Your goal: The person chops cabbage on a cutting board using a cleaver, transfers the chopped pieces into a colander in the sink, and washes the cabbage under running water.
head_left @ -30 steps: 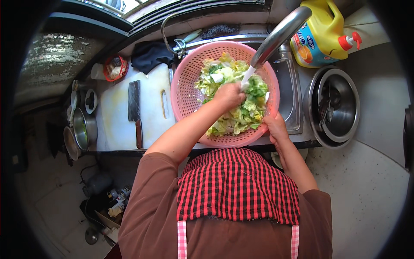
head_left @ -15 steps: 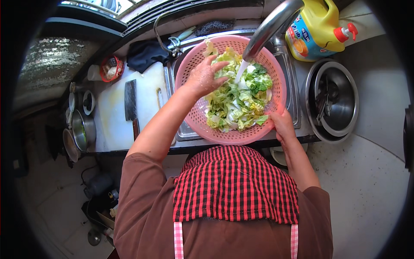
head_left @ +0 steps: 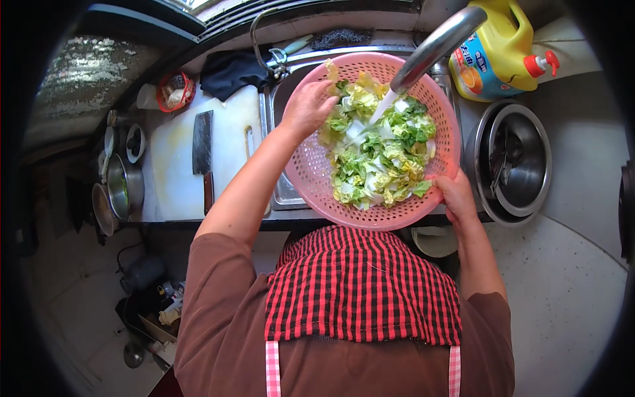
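Note:
A pink plastic colander [head_left: 308, 182] of chopped, pale green and yellow leafy cabbage [head_left: 380, 165] is over the steel sink. Water runs onto the leaves from the tap [head_left: 433, 49]. My right hand [head_left: 456, 197] grips the colander's lower right rim, the thumb on top and the other fingers partly hidden beneath. Above the upper left side of the colander is my left hand [head_left: 309, 109], beside the leaves. Its thumb stands apart from its loosely bent fingers, with nothing visibly held. Some fingertips are hard to make out against the rim and a yellowish leaf there.
To the left, a cleaver [head_left: 202, 149] lies on a white cutting board [head_left: 172, 159]. Behind it are a red basket [head_left: 161, 99] and a dark cloth [head_left: 228, 74]. Stacked steel bowls [head_left: 546, 159] and a yellow pump bottle [head_left: 512, 40] stand on the right. Pots [head_left: 134, 188] sit far left.
My left hand has drawn back from over the leaves toward the colander's upper left rim, its fingers less spread. The leaves have shifted a little. My right hand keeps its grip.

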The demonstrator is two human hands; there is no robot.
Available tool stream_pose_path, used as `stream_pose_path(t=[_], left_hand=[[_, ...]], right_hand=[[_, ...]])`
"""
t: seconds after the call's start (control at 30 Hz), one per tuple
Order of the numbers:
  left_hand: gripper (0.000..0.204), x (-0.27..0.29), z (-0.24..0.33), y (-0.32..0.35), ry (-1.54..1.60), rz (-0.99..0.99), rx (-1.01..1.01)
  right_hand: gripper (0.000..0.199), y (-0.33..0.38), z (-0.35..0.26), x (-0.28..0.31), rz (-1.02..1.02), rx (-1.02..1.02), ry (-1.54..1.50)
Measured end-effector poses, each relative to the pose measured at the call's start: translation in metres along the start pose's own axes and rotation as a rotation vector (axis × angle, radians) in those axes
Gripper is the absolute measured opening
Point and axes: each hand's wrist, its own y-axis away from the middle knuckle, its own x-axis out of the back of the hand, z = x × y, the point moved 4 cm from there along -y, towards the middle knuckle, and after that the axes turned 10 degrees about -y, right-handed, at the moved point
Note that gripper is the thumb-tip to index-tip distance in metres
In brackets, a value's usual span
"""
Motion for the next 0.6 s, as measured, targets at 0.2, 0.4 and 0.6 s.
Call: stream_pose_path(t=[0.2, 0.4, 0.6], left_hand=[[0.055, -0.065, 0.024, -0.016, 0.427, -0.271, 0.335], [0.043, -0.042, 0.071, 0.014, 0.209, -0.840, 0.134], [0.047, -0.030, 0.066, 0.055, -0.232, -0.381, -0.371]], right_hand=[[0.032, 0.005, 0.004, -0.012, 0.000, 0.012, -0.014], [0.033, 0.000, 0.018, -0.003, 0.028, -0.011, -0.072], [0.033, -0.010, 0.014, -0.005, 0.015, 0.011, -0.042]])
